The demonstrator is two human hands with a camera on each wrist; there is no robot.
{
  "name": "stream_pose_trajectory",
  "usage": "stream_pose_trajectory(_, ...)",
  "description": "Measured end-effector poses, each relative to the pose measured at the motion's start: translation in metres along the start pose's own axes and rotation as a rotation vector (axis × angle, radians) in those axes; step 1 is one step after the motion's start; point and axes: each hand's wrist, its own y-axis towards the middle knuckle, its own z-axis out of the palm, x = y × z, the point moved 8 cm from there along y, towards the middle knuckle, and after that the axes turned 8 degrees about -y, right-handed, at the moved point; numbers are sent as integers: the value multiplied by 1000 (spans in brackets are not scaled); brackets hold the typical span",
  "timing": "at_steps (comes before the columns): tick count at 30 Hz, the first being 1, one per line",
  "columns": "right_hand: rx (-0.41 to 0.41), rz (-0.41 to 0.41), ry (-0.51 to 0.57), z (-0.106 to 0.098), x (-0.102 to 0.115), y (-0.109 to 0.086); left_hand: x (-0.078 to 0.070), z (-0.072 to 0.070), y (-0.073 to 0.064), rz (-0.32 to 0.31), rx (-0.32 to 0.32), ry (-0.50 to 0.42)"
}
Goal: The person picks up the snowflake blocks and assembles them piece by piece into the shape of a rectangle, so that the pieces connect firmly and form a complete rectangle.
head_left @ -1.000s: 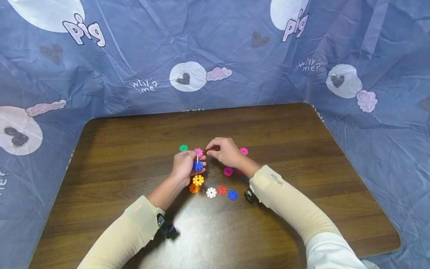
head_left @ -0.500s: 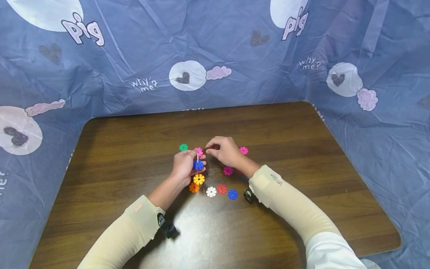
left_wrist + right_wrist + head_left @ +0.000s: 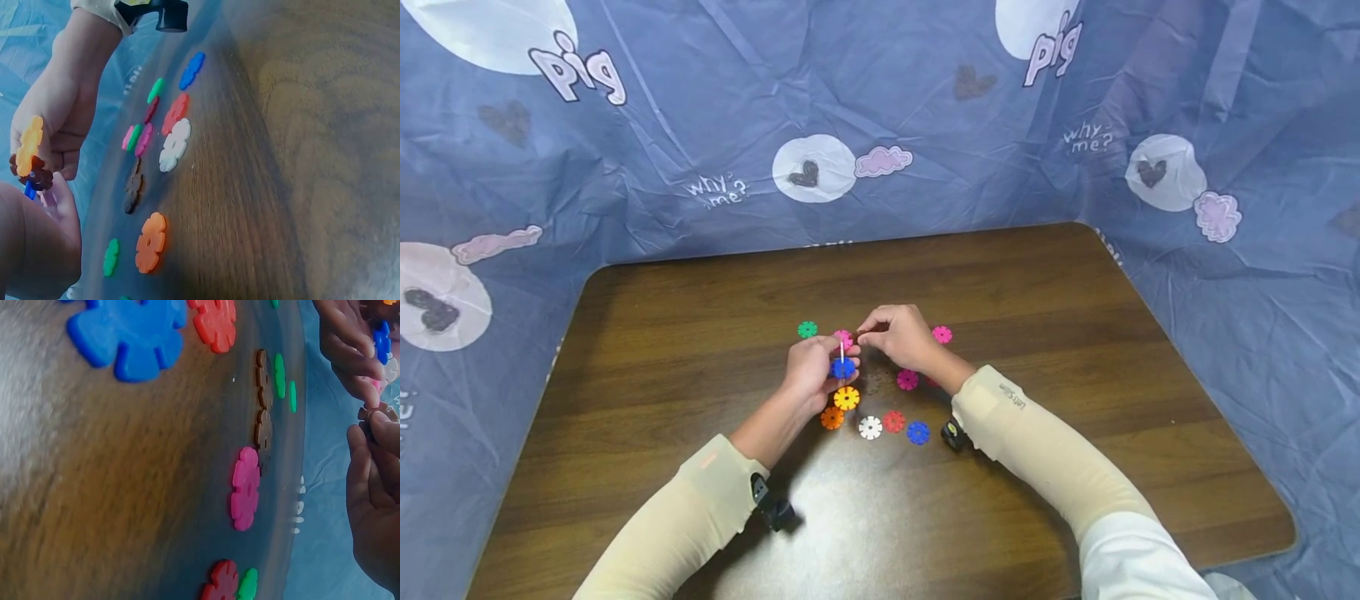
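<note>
My left hand [image 3: 808,373] holds a chain of joined notched plastic discs. In the head view it runs from a pink disc [image 3: 843,338] at the thumb, through an edge-on white disc [image 3: 842,353] and a blue disc [image 3: 842,368], down to a yellow disc [image 3: 847,398]. The left wrist view also shows a brown disc [image 3: 41,177] next to the yellow one. My right hand [image 3: 904,340] pinches another brown disc [image 3: 377,413] between thumb and fingertips, close to the pink end of the chain. Whether that disc touches the chain cannot be made out.
Loose discs lie on the brown wooden table [image 3: 1015,300]: orange [image 3: 832,418], white [image 3: 871,427], red [image 3: 893,421], blue [image 3: 918,432], magenta [image 3: 907,380], pink [image 3: 942,334] and green [image 3: 807,329]. Brown discs [image 3: 264,378] lie there too. A printed blue cloth [image 3: 700,133] hangs behind.
The right hand has edged slightly left, toward the chain. The yellow end of the chain has swung a little to the right. Both hands keep their holds.
</note>
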Motion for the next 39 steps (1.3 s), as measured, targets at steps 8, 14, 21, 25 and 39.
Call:
stream_pose_trajectory(8, -27, -5, 38, 2, 2, 0, 0, 0, -3, 11, -23, -86)
stream_pose_trajectory(14, -39, -41, 48, 4, 5, -2, 0, -2, -3, 13, -43, -61)
stream_pose_trajectory(21, -65, -43, 11, 0, 4, -4, -1, 0, -1, 10, -34, 18)
stream_pose_trajectory(25, -67, -30, 17, 3, 5, -2, -3, -2, -1, 7, -35, 4)
stream_pose_trajectory(39, -78, -71, 19, 5, 5, -4, 2, -3, 0, -16, -21, 20)
